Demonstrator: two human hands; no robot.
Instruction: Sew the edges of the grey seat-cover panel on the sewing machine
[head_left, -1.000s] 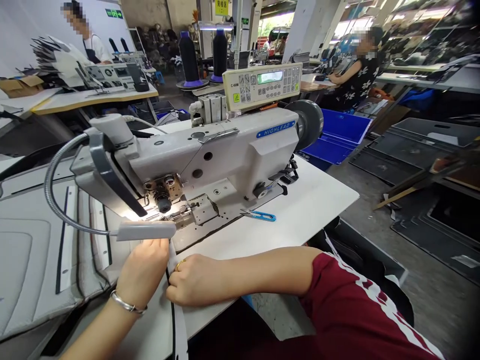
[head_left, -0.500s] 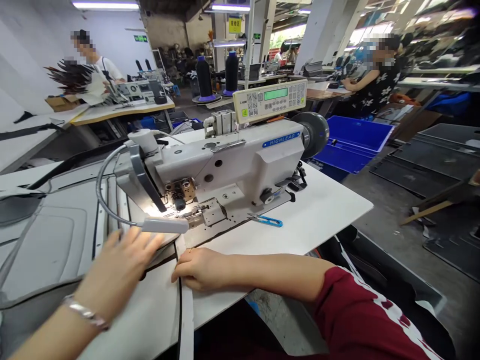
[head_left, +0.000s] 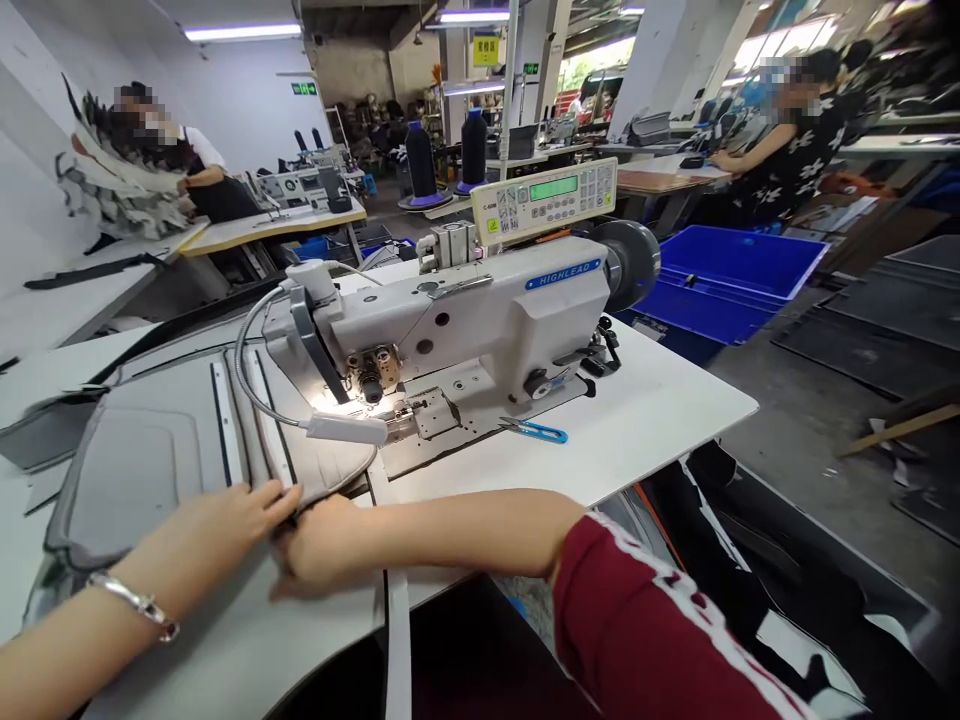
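A large grey padded panel [head_left: 142,450] with black edging lies on the table left of the white sewing machine [head_left: 465,315]. My left hand [head_left: 217,525], a silver bracelet on its wrist, rests on the panel's near edge with fingers stretched forward. My right hand [head_left: 322,550] sits just right of it, fingers curled at the panel's edge beside a white strip [head_left: 396,630] that hangs over the table front; its grip is blurred. The machine's gooseneck lamp [head_left: 345,428] lights the needle area behind both hands.
Blue-handled snips [head_left: 534,431] lie on the white table [head_left: 660,400] right of the machine. A blue bin [head_left: 739,270] stands behind it. Two thread cones [head_left: 420,160] stand at the back. Other people work at tables far left and far right. Dark panels cover the floor at right.
Both hands have moved left, away from the needle area, onto the grey panel's near edge. The view has swung left and up, showing more of the panel.
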